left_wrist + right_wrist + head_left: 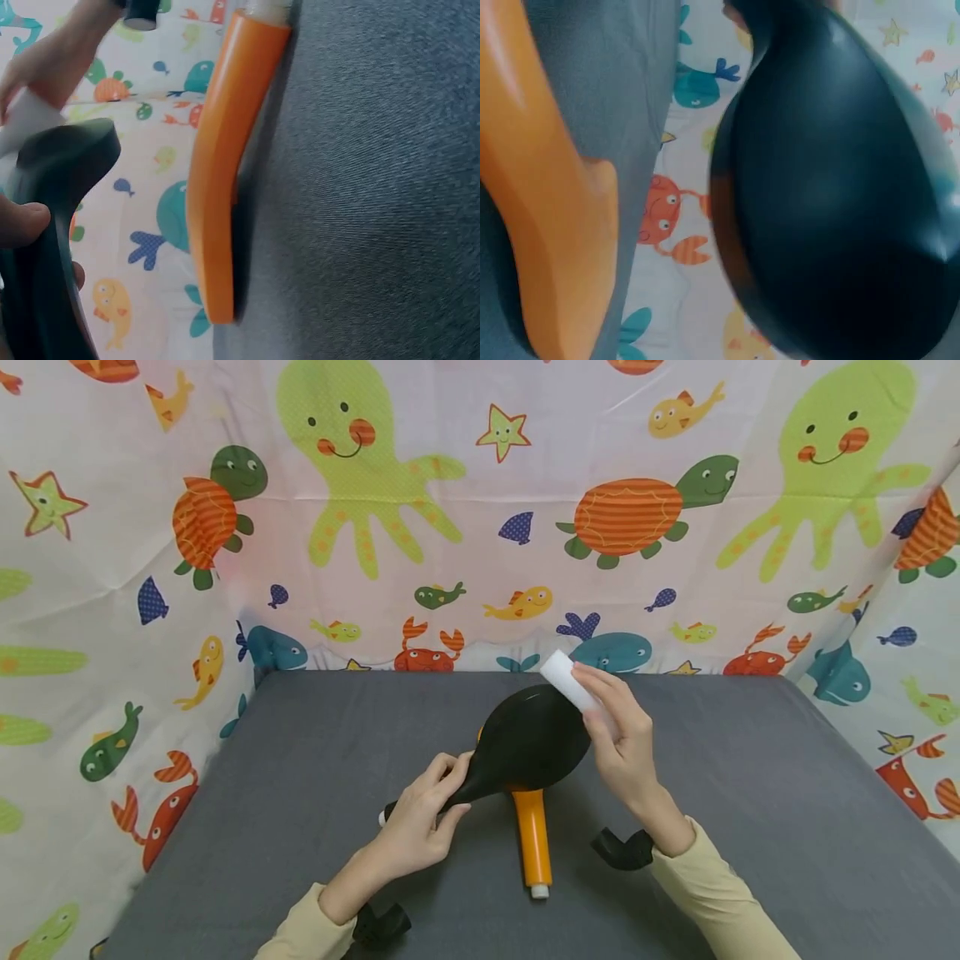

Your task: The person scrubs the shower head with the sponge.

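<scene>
My left hand grips the handle of a black paddle-shaped thing with a smooth, rounded oval head. It is held above the table, the head pointing up and right. Between the thumb and fingers of my right hand is a white sponge block, placed at the head's upper right edge. Whether it touches the surface there is hard to tell. Under the paddle lies an orange handled thing with a pale end, its upper part mostly covered. The right wrist view shows the black head close up.
A dark grey cloth covers the table. Behind and at both sides hangs a white curtain printed with sea animals. Black bands sit by both wrists.
</scene>
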